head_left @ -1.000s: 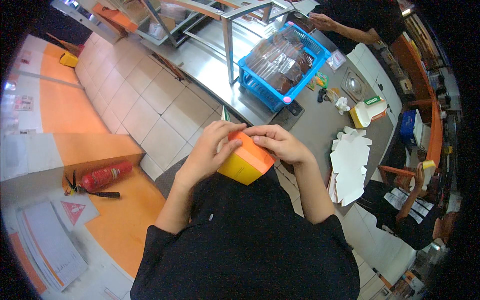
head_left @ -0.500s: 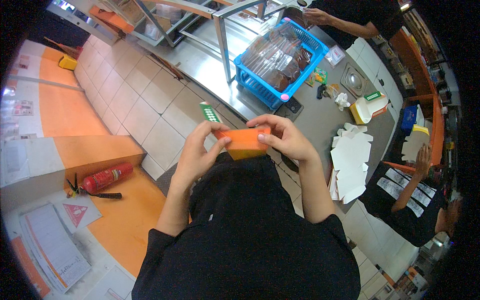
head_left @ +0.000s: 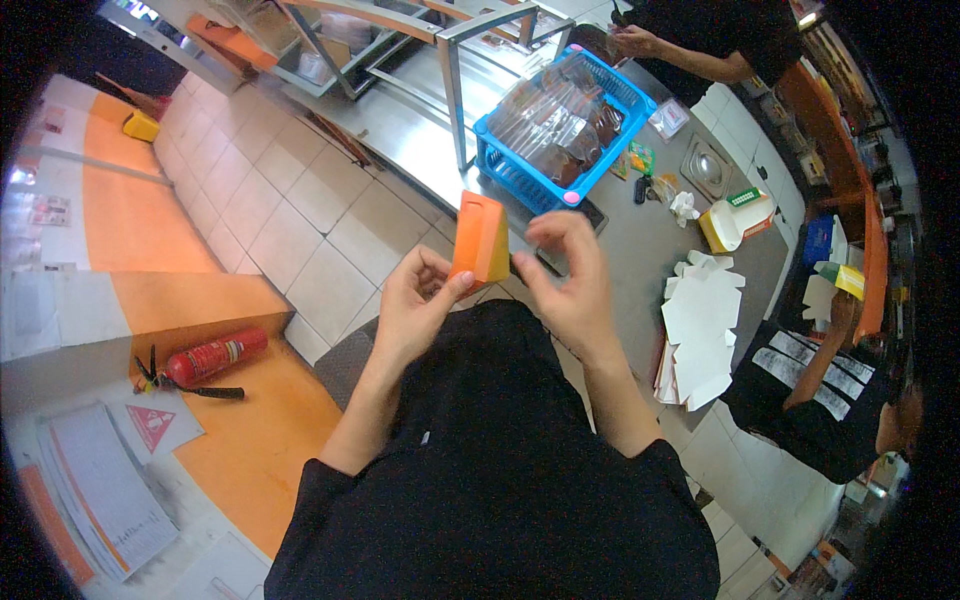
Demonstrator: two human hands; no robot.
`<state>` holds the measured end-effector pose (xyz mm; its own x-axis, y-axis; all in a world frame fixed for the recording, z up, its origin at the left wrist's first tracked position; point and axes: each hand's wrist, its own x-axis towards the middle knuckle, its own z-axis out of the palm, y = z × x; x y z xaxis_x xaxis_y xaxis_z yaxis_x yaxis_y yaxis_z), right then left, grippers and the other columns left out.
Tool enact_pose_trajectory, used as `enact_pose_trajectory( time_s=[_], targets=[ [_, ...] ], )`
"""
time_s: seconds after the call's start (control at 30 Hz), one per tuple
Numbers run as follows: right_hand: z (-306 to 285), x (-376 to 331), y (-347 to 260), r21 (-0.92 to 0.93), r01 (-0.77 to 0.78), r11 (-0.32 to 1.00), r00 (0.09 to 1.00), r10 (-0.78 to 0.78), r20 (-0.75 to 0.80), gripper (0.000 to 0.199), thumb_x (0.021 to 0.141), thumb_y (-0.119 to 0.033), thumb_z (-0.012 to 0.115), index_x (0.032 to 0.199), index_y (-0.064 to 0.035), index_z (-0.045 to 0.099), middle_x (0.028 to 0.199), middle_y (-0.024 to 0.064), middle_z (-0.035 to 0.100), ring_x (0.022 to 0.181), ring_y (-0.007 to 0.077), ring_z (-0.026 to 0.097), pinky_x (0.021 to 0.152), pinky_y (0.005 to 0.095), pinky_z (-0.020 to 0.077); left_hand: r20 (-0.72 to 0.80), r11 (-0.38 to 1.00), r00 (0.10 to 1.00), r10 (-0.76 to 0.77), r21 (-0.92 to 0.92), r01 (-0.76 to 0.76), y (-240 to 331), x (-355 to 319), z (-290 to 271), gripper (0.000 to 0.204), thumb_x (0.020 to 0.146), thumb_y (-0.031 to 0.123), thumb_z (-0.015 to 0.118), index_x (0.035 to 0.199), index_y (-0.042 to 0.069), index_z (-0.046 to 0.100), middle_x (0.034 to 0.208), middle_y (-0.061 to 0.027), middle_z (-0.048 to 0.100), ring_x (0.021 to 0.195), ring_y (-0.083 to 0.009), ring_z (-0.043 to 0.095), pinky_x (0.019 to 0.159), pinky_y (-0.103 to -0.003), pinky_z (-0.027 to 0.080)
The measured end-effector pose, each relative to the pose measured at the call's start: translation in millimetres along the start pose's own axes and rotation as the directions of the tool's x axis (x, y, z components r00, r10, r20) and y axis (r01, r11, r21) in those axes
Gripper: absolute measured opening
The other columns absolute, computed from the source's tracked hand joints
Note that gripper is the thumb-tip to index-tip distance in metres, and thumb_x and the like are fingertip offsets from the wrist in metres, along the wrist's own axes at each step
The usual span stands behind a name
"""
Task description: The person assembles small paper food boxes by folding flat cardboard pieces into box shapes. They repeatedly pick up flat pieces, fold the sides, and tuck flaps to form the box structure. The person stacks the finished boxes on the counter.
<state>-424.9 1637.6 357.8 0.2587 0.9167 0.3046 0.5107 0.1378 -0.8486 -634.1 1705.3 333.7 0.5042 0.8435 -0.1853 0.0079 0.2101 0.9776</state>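
Orange box (head_left: 480,238) is up in front of the person's chest, over the near edge of the steel worktop (head_left: 640,250). Long axis runs near vertical, top tipped slightly away, narrow side facing the right hand.

Left hand (head_left: 412,310) grips it: thumb and fingers (head_left: 452,290) pinch the lower edge. Right hand (head_left: 565,285) is just beside the box, fingers curled loosely, not touching it as far as I can tell, holding nothing.

Blue basket (head_left: 560,125) sits further back on the worktop, filled with clear plastic bags of something dark. A stack of flat white box blanks (head_left: 700,330) lies to the right. A yellow-and-white carton (head_left: 735,220) stands near it.

Fire extinguisher (head_left: 205,360) lies on the orange floor strip, left.
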Motion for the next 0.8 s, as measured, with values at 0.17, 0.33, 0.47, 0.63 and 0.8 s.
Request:
enact_pose_trajectory(
  time_s=[0.17, 0.33, 0.47, 0.63, 0.8],
  targets=[
    [21.4, -11.8, -18.4, -0.063, 0.134, 0.989, 0.988, -0.129, 0.086, 0.036, 0.079, -0.016, 0.082, 0.108, -0.0037, 0.065, 0.125, 0.0162, 0.06, 0.114, 0.033, 0.061, 0.096, 0.0424, 0.0495, 0.0, 0.923, 0.998, 0.059, -0.38, -0.054, -17.3, -0.9, 13.3, 0.025, 0.093, 0.004, 0.072, 0.109, 0.002, 0.053, 0.104, -0.0074, 0.068, 0.094, -0.0121, 0.067, 0.083, -0.027, 0.056],
    [32.7, -10.9, -19.9, 0.1, 0.029, 0.995, 0.999, -0.032, 0.033, 0.036, 0.081, -0.016, 0.08, 0.109, -0.0018, 0.064, 0.125, 0.0191, 0.059, 0.115, 0.0331, 0.062, 0.094, 0.0422, 0.0535, -0.035, 0.967, 0.967, 0.251, 0.043, -0.249, -13.8, -13.8, 26.1, 0.025, 0.091, -0.002, 0.07, 0.112, 0.0, 0.058, 0.105, -0.0075, 0.069, 0.097, -0.0161, 0.07, 0.085, -0.029, 0.056],
    [34.8, -10.9, -16.8, 0.17, -0.014, 0.985, 1.0, 0.014, -0.001, 0.03, 0.085, -0.007, 0.076, 0.112, 0.0014, 0.065, 0.119, 0.0138, 0.065, 0.105, 0.02, 0.068, 0.09, 0.0346, 0.0598, 0.026, 0.84, 0.915, 0.403, 0.386, -0.381, -8.3, -15.9, 24.9, 0.029, 0.088, -0.003, 0.071, 0.116, 0.0, 0.062, 0.105, -0.0098, 0.072, 0.099, -0.0185, 0.072, 0.085, -0.031, 0.057],
    [30.8, -10.3, -9.6, 0.242, -0.148, 0.959, 0.986, 0.162, -0.04, 0.02, 0.092, -0.002, 0.07, 0.111, 0.0033, 0.07, 0.107, 0.0114, 0.071, 0.095, 0.016, 0.071, 0.081, 0.0295, 0.0594, -0.004, 0.716, 0.846, 0.533, 0.535, -0.449, -8.5, -13.5, 26.1, 0.039, 0.087, -0.003, 0.073, 0.123, 0.0, 0.062, 0.111, -0.0122, 0.072, 0.101, -0.018, 0.071, 0.084, -0.031, 0.058],
    [29.9, -11.4, -8.9, 0.182, -0.052, 0.982, 0.998, 0.054, -0.007, 0.014, 0.091, -0.001, 0.071, 0.105, 0.0031, 0.073, 0.098, 0.0107, 0.074, 0.087, 0.0142, 0.072, 0.076, 0.0271, 0.0581, -0.189, 0.985, 0.966, 0.174, 0.035, -0.171, -6.0, -9.9, 25.8, 0.041, 0.087, -0.001, 0.075, 0.124, -0.003, 0.059, 0.115, -0.0147, 0.07, 0.106, -0.0193, 0.069, 0.087, -0.032, 0.057]
  ],
)
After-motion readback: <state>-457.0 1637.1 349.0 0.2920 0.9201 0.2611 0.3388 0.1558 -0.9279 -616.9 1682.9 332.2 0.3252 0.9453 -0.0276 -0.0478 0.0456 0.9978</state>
